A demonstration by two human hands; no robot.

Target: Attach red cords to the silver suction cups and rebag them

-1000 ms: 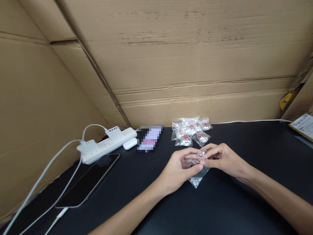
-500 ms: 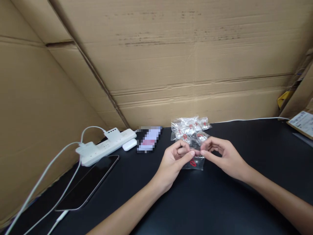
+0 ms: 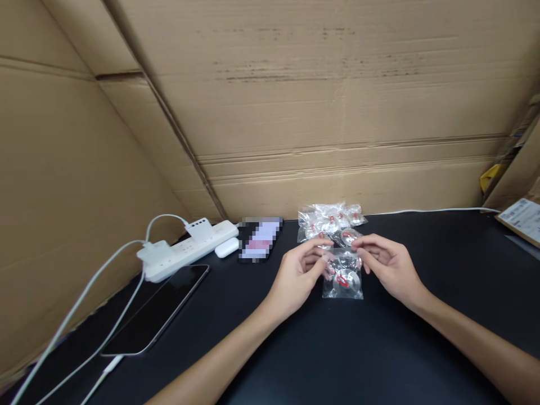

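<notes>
A small clear plastic bag (image 3: 343,279) with a round silver part and a red mark inside hangs between my hands over the black table (image 3: 379,349). My left hand (image 3: 297,275) pinches its upper left corner with thumb and fingers. My right hand (image 3: 386,264) pinches the upper right corner. Just behind them, against the cardboard wall, lies a pile of several similar filled bags (image 3: 331,222).
A white power strip (image 3: 188,247) with plugged white cables sits at the left, next to a small white case (image 3: 226,247) and a blurred-out card (image 3: 259,239). A dark phone (image 3: 158,309) lies in front. Cardboard walls (image 3: 295,112) enclose the back and left. A labelled box (image 3: 523,216) is at the right edge.
The bag was bunched between my hands near the table; now it is held flat by its top corners, further back, with the round part showing at its bottom.
</notes>
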